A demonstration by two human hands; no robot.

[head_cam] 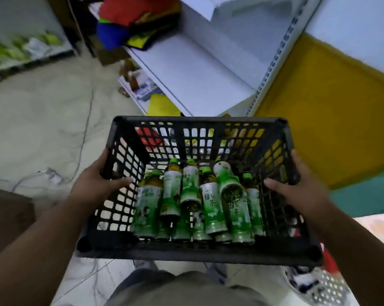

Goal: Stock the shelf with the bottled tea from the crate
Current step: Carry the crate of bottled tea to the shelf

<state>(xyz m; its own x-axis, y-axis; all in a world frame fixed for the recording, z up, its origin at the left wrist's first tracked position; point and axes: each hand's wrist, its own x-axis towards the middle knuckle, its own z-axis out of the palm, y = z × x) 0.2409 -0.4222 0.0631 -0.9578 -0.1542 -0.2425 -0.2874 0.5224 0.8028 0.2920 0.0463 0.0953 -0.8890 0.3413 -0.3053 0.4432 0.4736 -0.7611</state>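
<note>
- Lying loose in the black crate (197,252), the tea bottles (210,206) are heaped against its near wall, green caps pointing toward the far wall, some stacked on others. None has reached the shelf yet.
- Far half of the crate floor is bare, so the load sits toward the carrier; judged likely to slide if the crate tips forward.
- Left hand (98,184) clamps the left wall, thumb hooked inside over the rim, fingers outside the lattice. Right hand (296,186) clamps the right wall the same way. Both closed on the crate, nothing else held.
- Crate is carried in the air above the floor (43,120), touching no support.
- White shelf (199,69) lies just beyond the crate's far wall, its board bare on the near stretch; coloured packs occupy its far left end.
- Step in hand, as judged: bringing the crate to the shelf.
- Doing it well: keep the crate level, set it on the floor or the shelf edge before freeing a hand, then lift top bottles first and stand them upright.
- Cable on the floor at left: a trip risk.
</note>
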